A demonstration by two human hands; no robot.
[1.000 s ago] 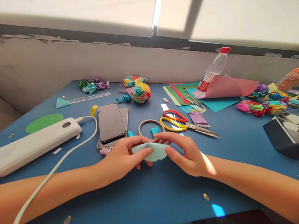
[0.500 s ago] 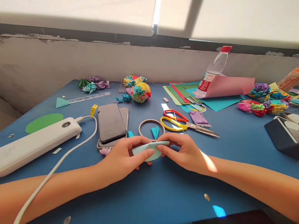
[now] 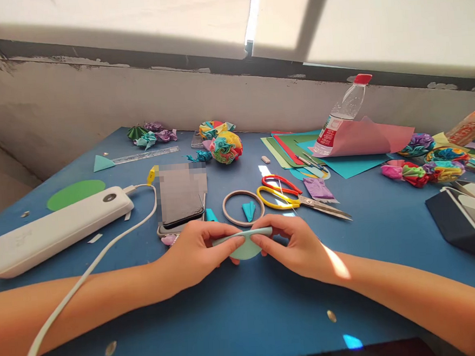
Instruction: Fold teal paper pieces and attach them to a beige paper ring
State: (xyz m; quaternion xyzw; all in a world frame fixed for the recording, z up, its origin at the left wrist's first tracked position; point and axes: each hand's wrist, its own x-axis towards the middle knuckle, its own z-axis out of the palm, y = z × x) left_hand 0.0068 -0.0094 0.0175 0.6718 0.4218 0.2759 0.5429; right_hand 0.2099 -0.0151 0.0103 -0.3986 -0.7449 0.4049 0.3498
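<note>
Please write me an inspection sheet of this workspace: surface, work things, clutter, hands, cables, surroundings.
Surface: blue table, small scraps on it.
Work things: pale green paper piece, folded over, held above the table.
Clutter: scissors, tape ring, phone, power bank, ruler, paper flower ball, coloured sheets, bottle.
Hands: left hand and right hand each pinch one end of the paper.
Cables: white cable runs from the power bank over the left forearm.
Surroundings: wall with window above.

Matt paper disc [image 3: 244, 248], smooth blue tabletop [image 3: 246, 307]
</note>
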